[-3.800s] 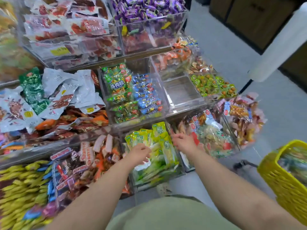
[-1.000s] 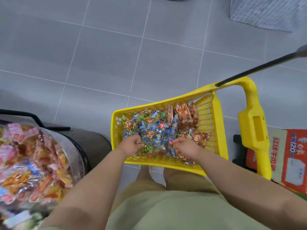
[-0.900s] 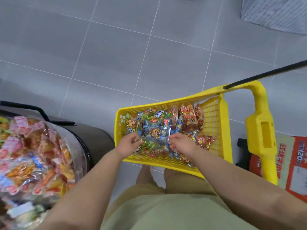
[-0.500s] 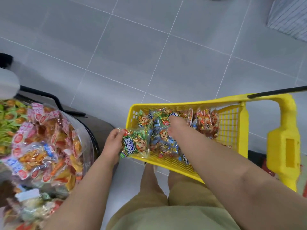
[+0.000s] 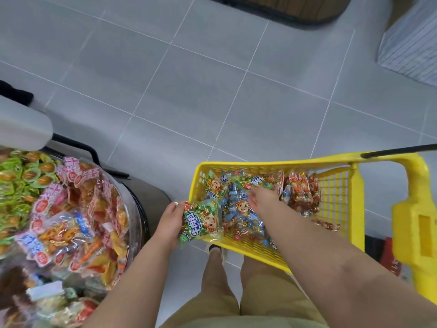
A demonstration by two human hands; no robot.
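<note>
Grey tiled floor fills most of the view, beyond both sets of fingers.

Yellow plastic shopping basket, mesh walls, sits under & around the R fingers. Its chunky yellow handle is well to the R of them, w/ a black rod running off from the far R corner.

Clear round display bin is just L of the L fingers, heaped w/ pink/orange wrapped snacks. Green jelly cups lie further L. A white roll is above those, blurred.

Striped grey mat is far beyond the R fingers, top R corner.

Khaki shorts are below both forearms. One shoe shows just below the L fingers, under the basket's near rim.

Red-brown snack packets stand on edge in the basket, just R of the R fingers. Blue cartoon packets are piled between the two hands.

L hand holds a green cartoon snack packet by its L edge, thumb on top, fingers behind. The pkt hangs over the basket's near-L corner, partly outside the rim, touching the blue pile.

R hand is down in the basket, fingers on the blue pile. Tips are blurred, so can't tell if they pinch anything.
</note>
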